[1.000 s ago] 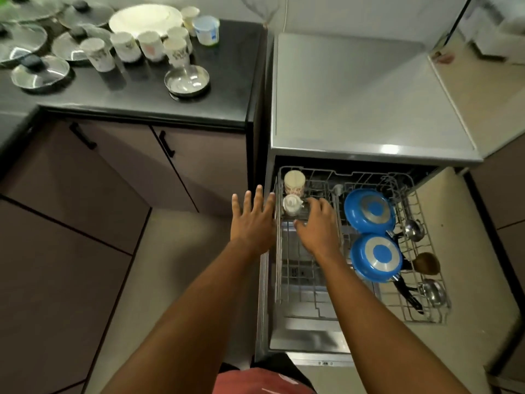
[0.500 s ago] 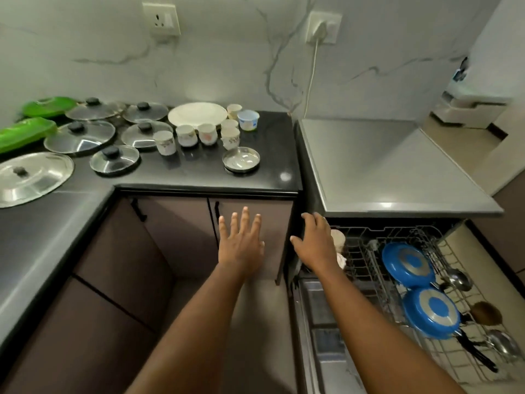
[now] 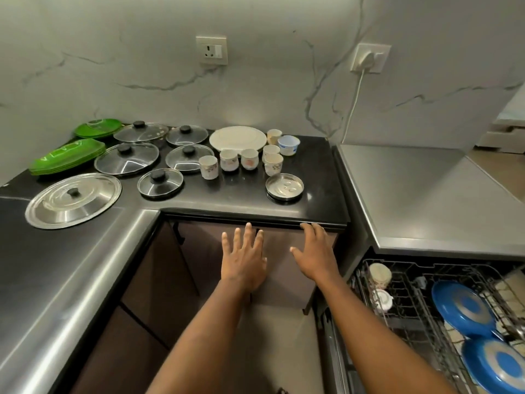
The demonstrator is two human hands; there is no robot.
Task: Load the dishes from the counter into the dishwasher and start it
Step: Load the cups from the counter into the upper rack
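My left hand (image 3: 244, 258) and my right hand (image 3: 314, 253) hover with spread fingers, holding nothing, just below the front edge of the black counter (image 3: 250, 194). On the counter stand several small patterned cups (image 3: 228, 160), a white plate (image 3: 238, 138), a blue-and-white bowl (image 3: 289, 145) and a small steel plate (image 3: 284, 186). Further left lie several glass lids (image 3: 126, 158), a large steel lid (image 3: 73, 199) and green trays (image 3: 66, 156). At the lower right, the pulled-out dishwasher rack (image 3: 403, 314) holds two cups (image 3: 380, 275) and two blue pans (image 3: 464, 312).
The dishwasher's steel top (image 3: 420, 194) lies to the right of the counter. Brown cabinet doors (image 3: 204, 251) are behind my hands. A plug and white cable (image 3: 366, 59) hang on the marble wall above the counter's right end. Beige floor is below.
My view swung from the dishwasher rack up to the counter. Both hands left the rack, where the right hand was at a cup, and moved left and up toward the counter edge.
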